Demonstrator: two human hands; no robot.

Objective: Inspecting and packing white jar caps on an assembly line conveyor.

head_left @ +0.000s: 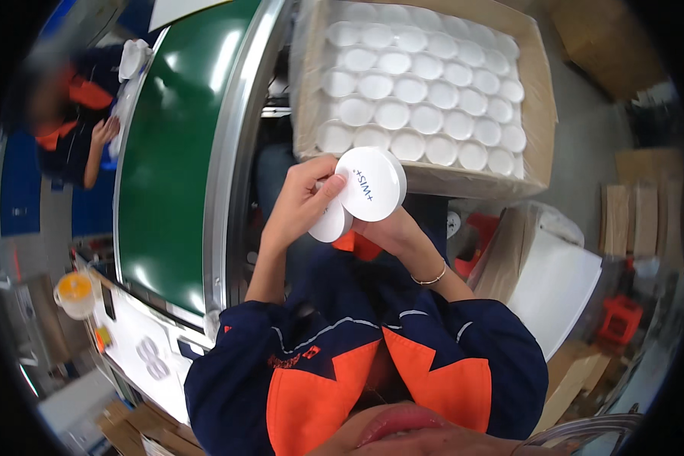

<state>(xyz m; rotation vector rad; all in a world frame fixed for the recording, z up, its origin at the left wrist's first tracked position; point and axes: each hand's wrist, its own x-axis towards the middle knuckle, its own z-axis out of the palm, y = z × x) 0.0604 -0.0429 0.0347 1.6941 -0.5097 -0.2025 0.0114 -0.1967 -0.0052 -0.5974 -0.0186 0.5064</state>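
Between my hands, in front of my chest, are two white round lid-like pieces. The upper piece [378, 185] shows its flat face with dark printing. Partly beneath it, the lower piece [331, 223] is tilted and half covered. My left hand [305, 199] is closed on them, thumb across the place where they overlap and fingers running behind the upper one. From the right, my right hand [387, 230] reaches in under the upper piece and appears to touch it. Its fingers are hidden. Just beyond my hands stands an open carton [541, 114], lined with plastic and filled with rows of similar white round pieces [424, 119].
To the left runs a green conveyor belt [178, 144] with a metal rail [232, 152]. A co-worker [76, 114] works across it. At lower left is a white table [137, 342] with a yellow-topped container [76, 292]. A plastic-wrapped box [520, 266] stands at my right.
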